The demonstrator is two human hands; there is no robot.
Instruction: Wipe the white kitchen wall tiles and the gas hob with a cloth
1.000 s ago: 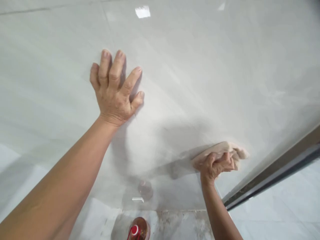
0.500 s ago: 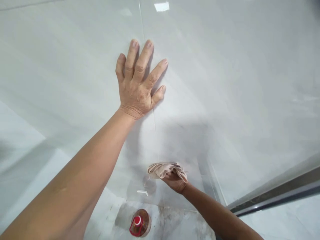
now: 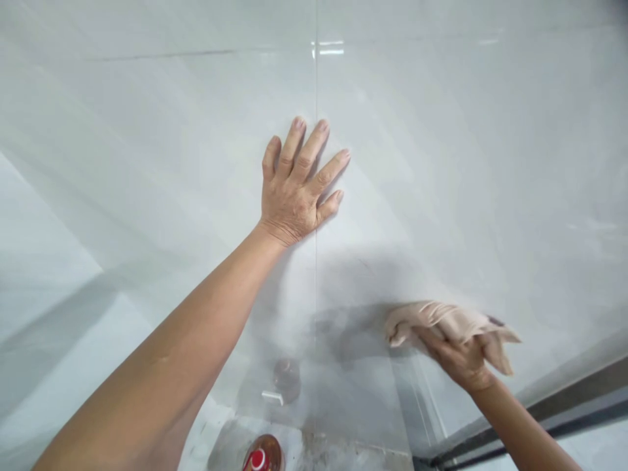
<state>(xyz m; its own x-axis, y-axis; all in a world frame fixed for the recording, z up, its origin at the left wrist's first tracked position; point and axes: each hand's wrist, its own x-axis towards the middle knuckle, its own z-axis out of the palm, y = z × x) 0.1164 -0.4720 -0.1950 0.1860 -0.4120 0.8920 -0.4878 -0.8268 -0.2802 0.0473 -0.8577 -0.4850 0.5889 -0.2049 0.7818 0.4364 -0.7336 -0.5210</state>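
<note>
My left hand (image 3: 297, 186) lies against the glossy grey-white tiled wall (image 3: 441, 163) with its fingers spread, across a vertical joint line. Lower and to the right, my right hand (image 3: 461, 360) grips a folded beige cloth (image 3: 441, 320). The cloth is at the wall surface and slightly blurred, with one corner hanging past the wrist side. Part of the right hand's fingers is hidden by the cloth's folds.
Below stands a bottle (image 3: 265, 451) with a red cap and handle, cut off by the frame's bottom edge. It rests on a stained floor (image 3: 353, 453). At lower right a dark metal rail (image 3: 579, 399) runs along the wall. A small white strip (image 3: 272, 396) shows near the wall's base.
My right hand has swept the cloth to the right along the wall. My left hand stays spread on the wall. The view has shifted, and the bottle sits lower in it.
</note>
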